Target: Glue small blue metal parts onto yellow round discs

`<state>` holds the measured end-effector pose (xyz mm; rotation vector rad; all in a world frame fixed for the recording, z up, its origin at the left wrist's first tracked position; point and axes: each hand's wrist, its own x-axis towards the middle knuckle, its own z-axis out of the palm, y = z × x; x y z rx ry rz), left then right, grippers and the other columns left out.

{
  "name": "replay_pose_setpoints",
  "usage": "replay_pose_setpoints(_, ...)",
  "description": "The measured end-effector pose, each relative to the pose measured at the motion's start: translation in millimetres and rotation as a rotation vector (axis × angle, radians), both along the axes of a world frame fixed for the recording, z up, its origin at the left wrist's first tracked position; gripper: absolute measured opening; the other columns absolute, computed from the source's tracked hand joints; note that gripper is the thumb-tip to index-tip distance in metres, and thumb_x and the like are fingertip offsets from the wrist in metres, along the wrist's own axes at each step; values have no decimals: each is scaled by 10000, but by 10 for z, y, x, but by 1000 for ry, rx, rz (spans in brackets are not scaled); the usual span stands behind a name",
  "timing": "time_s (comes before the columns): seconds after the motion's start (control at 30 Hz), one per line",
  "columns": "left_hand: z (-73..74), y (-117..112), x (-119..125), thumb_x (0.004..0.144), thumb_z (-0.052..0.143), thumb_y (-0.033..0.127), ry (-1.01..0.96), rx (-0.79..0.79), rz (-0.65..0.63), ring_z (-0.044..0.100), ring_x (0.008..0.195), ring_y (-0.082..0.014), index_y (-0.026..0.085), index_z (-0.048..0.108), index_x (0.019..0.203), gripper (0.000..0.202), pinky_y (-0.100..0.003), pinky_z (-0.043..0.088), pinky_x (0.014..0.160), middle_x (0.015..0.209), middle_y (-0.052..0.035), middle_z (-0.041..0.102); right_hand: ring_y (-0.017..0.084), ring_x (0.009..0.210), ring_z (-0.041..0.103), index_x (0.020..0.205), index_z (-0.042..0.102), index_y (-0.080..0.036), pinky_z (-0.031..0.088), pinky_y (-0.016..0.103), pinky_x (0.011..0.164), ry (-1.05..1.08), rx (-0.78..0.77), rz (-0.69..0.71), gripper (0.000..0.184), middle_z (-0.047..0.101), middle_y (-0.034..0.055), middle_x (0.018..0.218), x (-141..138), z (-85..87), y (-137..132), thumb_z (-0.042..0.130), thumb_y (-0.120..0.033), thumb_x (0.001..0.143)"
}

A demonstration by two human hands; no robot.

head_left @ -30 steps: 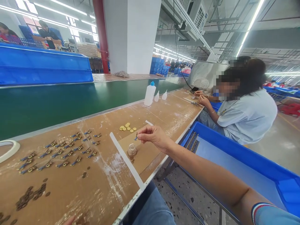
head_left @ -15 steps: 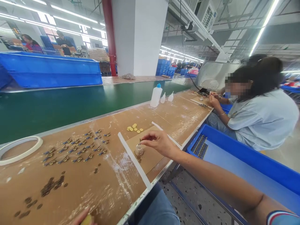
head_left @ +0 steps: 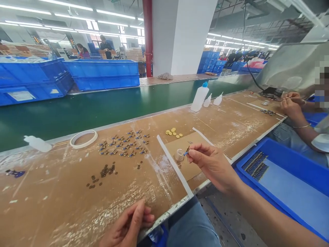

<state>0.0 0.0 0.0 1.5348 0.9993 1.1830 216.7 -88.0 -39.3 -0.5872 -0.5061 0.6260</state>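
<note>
While my right hand point(head_left: 213, 164) still pinches the small blue-tipped piece point(head_left: 186, 151) between thumb and forefinger, it now holds it right beside the little clear cup point(head_left: 179, 155) on the cardboard mat point(head_left: 191, 168), lower than a second ago. My left hand point(head_left: 128, 226) has come into view at the table edge point(head_left: 164, 216), fingers curled loosely, holding nothing I can see.

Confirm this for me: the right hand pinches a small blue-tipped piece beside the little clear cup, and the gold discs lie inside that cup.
Not quite. The right hand does pinch the small blue-tipped piece beside the clear cup, but the gold discs lie loose on the table beyond the cup, as the head view shows.
</note>
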Motion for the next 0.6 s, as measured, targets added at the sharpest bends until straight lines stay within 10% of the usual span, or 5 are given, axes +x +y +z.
replay_pose_setpoints(0.4,-86,170,-141,600,858,443,30,-247,-144,615,666,-142,75,701,1068,616,-289,588,752,767,-75,644,50,592,569,755,726,-158,450,147,629,108,26,210,229,634,13,669,-495,9,164,865,-286,624)
replay_pose_setpoints(0.6,-97,-100,-19,575,833,535,70,-46,-80,681,774,-157,67,635,1115,742,-183,549,792,887,-109,699,59,601,573,753,707,-139,446,149,627,106,-48,252,292,639,22,662,-649,4,213,876,-316,595)
